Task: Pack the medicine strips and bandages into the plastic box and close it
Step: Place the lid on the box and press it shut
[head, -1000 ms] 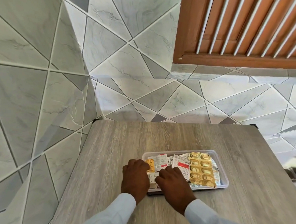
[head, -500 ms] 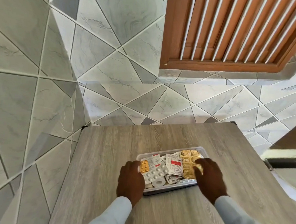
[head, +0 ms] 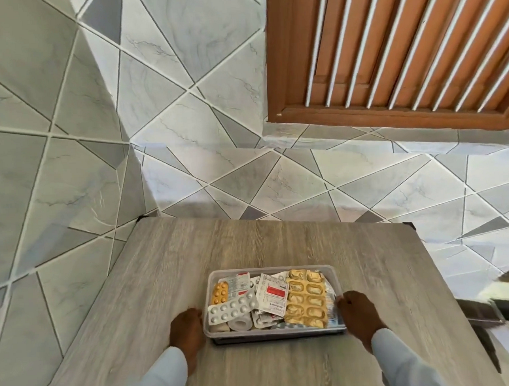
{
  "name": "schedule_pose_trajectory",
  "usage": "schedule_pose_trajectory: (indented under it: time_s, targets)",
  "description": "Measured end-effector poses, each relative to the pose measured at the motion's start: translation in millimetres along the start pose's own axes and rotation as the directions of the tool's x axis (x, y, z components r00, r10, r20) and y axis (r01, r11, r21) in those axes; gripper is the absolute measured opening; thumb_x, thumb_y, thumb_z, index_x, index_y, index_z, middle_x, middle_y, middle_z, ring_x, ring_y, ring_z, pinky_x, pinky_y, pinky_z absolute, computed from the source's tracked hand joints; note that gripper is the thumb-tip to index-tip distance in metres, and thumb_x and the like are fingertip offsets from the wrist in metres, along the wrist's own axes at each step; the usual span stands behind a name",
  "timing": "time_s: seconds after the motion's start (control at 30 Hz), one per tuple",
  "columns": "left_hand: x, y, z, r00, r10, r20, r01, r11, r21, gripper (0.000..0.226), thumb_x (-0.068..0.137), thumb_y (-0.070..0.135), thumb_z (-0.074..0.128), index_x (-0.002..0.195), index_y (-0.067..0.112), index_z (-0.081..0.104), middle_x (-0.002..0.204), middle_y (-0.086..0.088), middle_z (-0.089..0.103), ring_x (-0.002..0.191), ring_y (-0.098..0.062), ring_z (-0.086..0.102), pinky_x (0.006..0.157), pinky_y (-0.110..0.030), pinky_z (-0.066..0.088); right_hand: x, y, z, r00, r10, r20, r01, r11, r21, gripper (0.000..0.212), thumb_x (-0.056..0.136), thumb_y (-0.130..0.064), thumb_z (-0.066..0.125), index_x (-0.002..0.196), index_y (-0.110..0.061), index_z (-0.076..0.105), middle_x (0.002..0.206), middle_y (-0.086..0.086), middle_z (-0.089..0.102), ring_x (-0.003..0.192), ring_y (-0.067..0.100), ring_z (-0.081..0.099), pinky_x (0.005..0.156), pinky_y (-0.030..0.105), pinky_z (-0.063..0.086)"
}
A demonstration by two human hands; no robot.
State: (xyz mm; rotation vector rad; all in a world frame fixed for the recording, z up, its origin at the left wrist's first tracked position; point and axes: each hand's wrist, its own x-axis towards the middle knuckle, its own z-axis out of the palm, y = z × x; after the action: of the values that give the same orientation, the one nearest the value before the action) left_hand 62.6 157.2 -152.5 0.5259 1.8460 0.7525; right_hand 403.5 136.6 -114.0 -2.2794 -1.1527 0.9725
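Note:
The clear plastic box sits open on the wooden table, near its front. Inside lie a large gold blister strip, a silver strip, an orange pill strip, a white strip with a red label and a white bandage roll. My left hand is pressed against the box's left wall with its fingers curled. My right hand is against the right wall. No lid is on the box.
Grey tiled walls close off the table's left and far sides. A brown slatted window is up on the right. Off the table's right edge lies a blurred clear object on a dark surface.
Both hands have left the contents and spread apart: the left slid down to the box's left side, the right moved across to its right side. The view tilted and shifted.

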Motion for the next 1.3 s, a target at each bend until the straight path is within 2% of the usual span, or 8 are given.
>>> schedule_pose_trajectory:
  time_s: [0.13, 0.4, 0.53, 0.73, 0.87, 1.03, 1.17, 1.3]
  targets:
    - [-20.1, -12.1, 9.5, 0.997, 0.024, -0.074, -0.012, 0.987, 0.162, 0.028, 0.074, 0.024, 0.046, 0.072, 0.007, 0.068, 0.085, -0.022, 0.069, 0.077, -0.039, 0.064, 0.072, -0.043, 0.052, -5.7, 1.3, -15.1, 0.999, -0.050, 0.005, 0.050, 0.994, 0.094, 0.026, 0.097, -0.025, 0.044, 0.080, -0.013, 0.059, 0.078, 0.004, 0.062, 0.069, 0.017, 0.061, 0.056, 0.027, 0.045]
    - [-56.2, -8.7, 48.2, 0.985, 0.143, -0.093, -0.092, 0.902, 0.421, 0.034, 0.087, 0.010, 0.060, 0.120, 0.007, 0.054, 0.123, -0.020, 0.058, 0.107, -0.036, 0.057, 0.087, -0.035, 0.047, 17.6, 20.2, -81.6, 0.997, -0.068, -0.048, 0.076, 0.982, 0.174, 0.024, 0.094, -0.018, 0.046, 0.078, -0.011, 0.063, 0.078, 0.010, 0.067, 0.070, 0.027, 0.068, 0.067, 0.047, 0.060]
    - [-54.3, -3.1, 62.7, 0.979, 0.178, -0.101, -0.092, 0.825, 0.558, 0.026, 0.088, 0.010, 0.051, 0.106, -0.005, 0.062, 0.108, -0.025, 0.066, 0.099, -0.040, 0.062, 0.075, -0.037, 0.047, 25.1, 30.0, -108.4, 0.993, -0.045, -0.108, 0.068, 0.973, 0.220, 0.023, 0.093, -0.019, 0.049, 0.079, -0.009, 0.065, 0.081, 0.012, 0.067, 0.074, 0.030, 0.067, 0.064, 0.048, 0.061]
    - [-44.3, 29.0, 37.2, 0.967, 0.116, -0.225, -0.024, 0.926, 0.377, 0.038, 0.085, 0.002, 0.059, 0.122, -0.007, 0.056, 0.120, -0.029, 0.059, 0.085, -0.036, 0.063, 0.075, -0.037, 0.052, 27.9, 39.3, -117.0, 0.992, -0.051, -0.113, 0.073, 0.976, 0.206, 0.024, 0.094, -0.020, 0.050, 0.077, -0.009, 0.064, 0.081, 0.014, 0.067, 0.072, 0.029, 0.067, 0.062, 0.047, 0.061]
    - [-45.9, 75.7, -25.7, 0.875, 0.267, -0.405, -0.140, 0.938, 0.316, 0.037, 0.084, 0.007, 0.063, 0.119, -0.004, 0.061, 0.125, -0.029, 0.059, 0.111, -0.044, 0.058, 0.091, -0.041, 0.047, 22.9, 39.1, -107.6, 0.997, -0.048, -0.056, 0.059, 0.974, 0.218, 0.024, 0.094, -0.019, 0.049, 0.079, -0.008, 0.064, 0.081, 0.013, 0.067, 0.072, 0.028, 0.068, 0.063, 0.045, 0.061]
    - [-63.6, 142.4, -101.4, 0.758, 0.343, -0.556, -0.378, 0.924, 0.054, 0.038, 0.074, 0.016, 0.072, 0.112, 0.014, 0.068, 0.105, -0.021, 0.069, 0.095, -0.038, 0.066, 0.084, -0.040, 0.052, 15.4, 29.6, -80.1, 0.999, -0.046, 0.012, 0.043, 0.979, 0.199, 0.022, 0.094, -0.019, 0.049, 0.080, -0.009, 0.063, 0.081, 0.013, 0.067, 0.072, 0.028, 0.069, 0.066, 0.046, 0.061]
    - [-91.3, 182.8, -111.6, 0.695, 0.572, -0.435, -0.616, 0.786, 0.050, 0.034, 0.075, 0.004, 0.071, 0.107, 0.015, 0.066, 0.094, -0.017, 0.067, 0.086, -0.033, 0.063, 0.081, -0.036, 0.051, 10.4, 20.5, -44.6, 0.996, -0.073, 0.059, 0.067, 0.994, 0.090, 0.023, 0.091, -0.027, 0.047, 0.075, -0.019, 0.063, 0.079, 0.007, 0.068, 0.071, 0.026, 0.068, 0.069, 0.048, 0.060]
    - [-130.5, 184.9, -73.8, 0.520, 0.830, -0.203, -0.781, 0.558, 0.281, 0.027, 0.075, -0.004, 0.067, 0.092, 0.016, 0.065, 0.074, -0.010, 0.061, 0.062, -0.021, 0.052, 0.053, -0.013, 0.043, -9.2, 1.5, -12.6, 0.994, -0.086, 0.075, 0.083, 0.996, 0.038, 0.022, 0.091, -0.023, 0.047, 0.077, -0.017, 0.063, 0.079, 0.005, 0.067, 0.071, 0.022, 0.065, 0.071, 0.042, 0.058]
